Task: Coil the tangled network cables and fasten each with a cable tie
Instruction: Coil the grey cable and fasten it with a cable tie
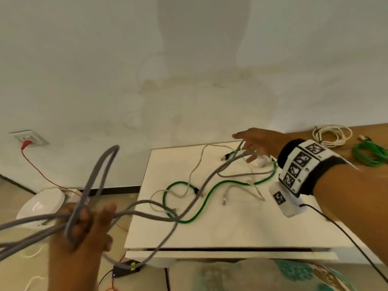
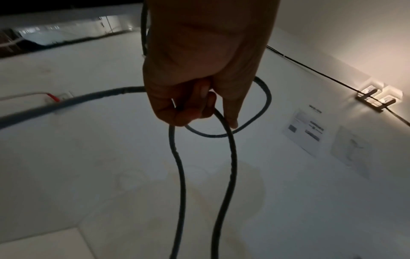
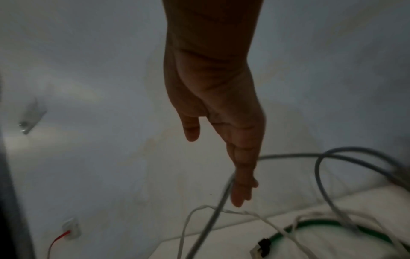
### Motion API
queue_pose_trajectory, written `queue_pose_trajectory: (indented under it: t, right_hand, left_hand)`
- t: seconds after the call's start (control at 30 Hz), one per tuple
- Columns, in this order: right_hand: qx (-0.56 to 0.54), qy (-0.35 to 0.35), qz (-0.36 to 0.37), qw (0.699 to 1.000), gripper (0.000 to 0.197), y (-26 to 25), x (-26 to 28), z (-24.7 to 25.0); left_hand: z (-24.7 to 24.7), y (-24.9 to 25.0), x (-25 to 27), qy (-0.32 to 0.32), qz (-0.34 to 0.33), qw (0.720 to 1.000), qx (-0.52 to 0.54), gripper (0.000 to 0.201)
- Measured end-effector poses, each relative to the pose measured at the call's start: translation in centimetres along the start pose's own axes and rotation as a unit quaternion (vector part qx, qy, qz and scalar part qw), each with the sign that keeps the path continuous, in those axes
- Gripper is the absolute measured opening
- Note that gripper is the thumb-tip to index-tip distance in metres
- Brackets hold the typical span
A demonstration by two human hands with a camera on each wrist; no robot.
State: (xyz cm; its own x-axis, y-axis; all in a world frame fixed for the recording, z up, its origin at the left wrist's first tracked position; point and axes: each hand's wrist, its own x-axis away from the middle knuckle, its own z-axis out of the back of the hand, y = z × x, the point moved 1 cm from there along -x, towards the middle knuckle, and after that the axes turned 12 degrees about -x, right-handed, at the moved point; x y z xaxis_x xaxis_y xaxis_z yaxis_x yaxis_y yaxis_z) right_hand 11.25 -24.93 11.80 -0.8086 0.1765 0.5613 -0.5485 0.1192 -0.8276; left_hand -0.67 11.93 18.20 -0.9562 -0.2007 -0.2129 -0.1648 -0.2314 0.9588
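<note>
- Nearest us, at about seven o'clock in the head view, our left hand [image 1: 84, 225] grips a bundle of loops of the grey cable [image 1: 147, 208]; the left wrist view shows the fingers [image 2: 188, 108] curled around the strands, with loops hanging out on both sides.
- White table [image 1: 231, 227] fills the middle and right of the head view and carries the rest of the tangle; the grey cable runs from our left hand out to one o'clock, crossing the green cable [image 1: 201, 204] and a thinner white cable [image 1: 195, 169].
- Our right hand [image 1: 256, 143] reaches to the far edge at one o'clock, fingers nearly straight, the grey cable lying against them; we close on nothing there.
- For a good coil, we judge it best to lift the grey run clear of the green and white ones before drawing it in, keep each new loop the same size as those held, and let it twist freely.
- Two finished-looking coils, a white coil [image 1: 331, 135] and a green coil [image 1: 369, 154], lie at two o'clock on the wooden surface [image 1: 369, 129].
</note>
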Motion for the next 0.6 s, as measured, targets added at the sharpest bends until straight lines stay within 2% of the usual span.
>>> queue_pose_trajectory:
  t: [0.07,0.1,0.2,0.33,0.43,0.47,0.53,0.6]
  right_hand:
    - [0.023,-0.015,0.071,0.997,0.051,-0.2,2.6,-0.5]
    - [0.007,-0.045,0.094,0.995,0.05,-0.3,4.2,-0.9]
    - [0.04,-0.148,0.161,0.975,0.053,0.3,11.1,-1.8]
    - [0.033,-0.212,0.214,0.953,0.051,3.4,19.8,-1.6]
    - [0.075,-0.169,0.248,0.951,0.056,7.2,24.0,-1.9]
    - [0.093,-0.137,0.27,0.949,0.046,8.5,24.5,-1.9]
    - [0.049,-0.068,0.3,0.95,0.013,10.4,25.4,-1.6]
    - [-0.005,-0.03,0.299,0.954,0.023,12.2,25.9,-0.9]
  left_hand:
    - [-2.3,0.6,1.5,-0.069,0.033,0.997,-0.013,0.019]
    - [-3.6,0.1,2.1,-0.074,0.071,0.995,-0.012,0.019]
    - [-5.3,0.9,4.1,-0.157,0.131,0.979,0.005,0.02]
    - [-7.1,2.2,8.1,-0.284,0.149,0.947,-0.015,0.032]
    - [-7.2,3.3,11.4,-0.358,0.199,0.913,-0.004,0.027]
    - [-7.0,3.3,12.3,-0.385,0.206,0.9,0.003,0.034]
    - [-6.2,3.7,14.0,-0.433,0.212,0.876,0.006,0.061]
    - [-5.1,4.1,15.5,-0.447,0.21,0.869,0.021,0.082]
